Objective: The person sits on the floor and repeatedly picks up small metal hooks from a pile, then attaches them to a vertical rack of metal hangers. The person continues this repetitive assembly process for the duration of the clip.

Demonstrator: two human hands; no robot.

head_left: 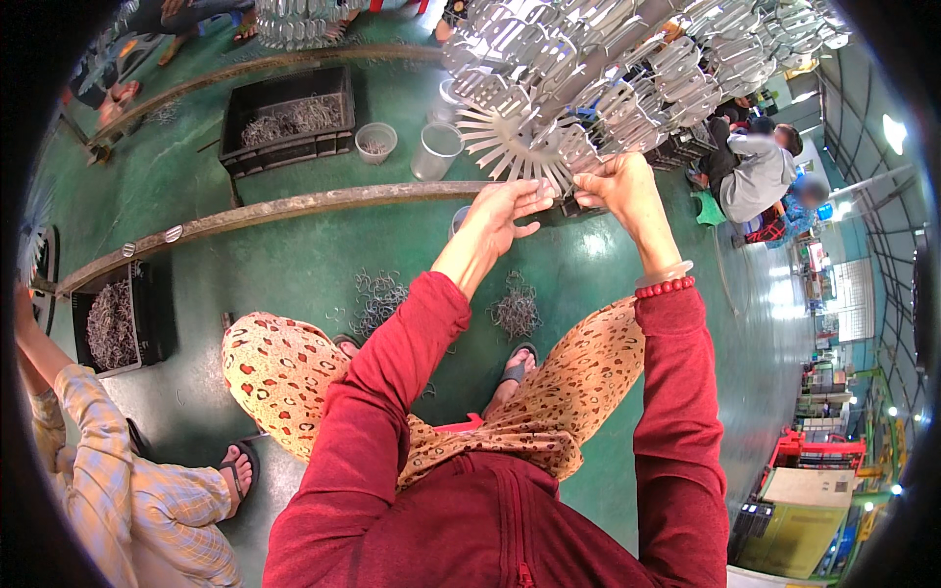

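1. Head view, far left: a black crate [149, 318] of small bent metal pieces stands on the green floor [549, 260], by a seated co-worker's plaid trousers [157, 490].
2. Next, a long brown bar [294, 208] runs toward the hands; beyond it sit a larger black crate [235, 155], a small pale pot [376, 132] and a clear plastic cup [437, 152].
3. The left hand [498, 208] reaches rightward, fingers nearly straight and close together, thumb apart below; whether their tips grip anything, I cannot tell.
4. A fan of flat silver strips [500, 137] lies just beyond the left fingers; its lowest strips point down toward both hands' fingertips, the left hand being nearer its middle.
5. The right hand [622, 184] bends in from the other side, thumb and forefinger narrowed at the fan's lower right edge; what is between them I cannot make out.
6. Above it hang clustered silver metal plates [676, 69].
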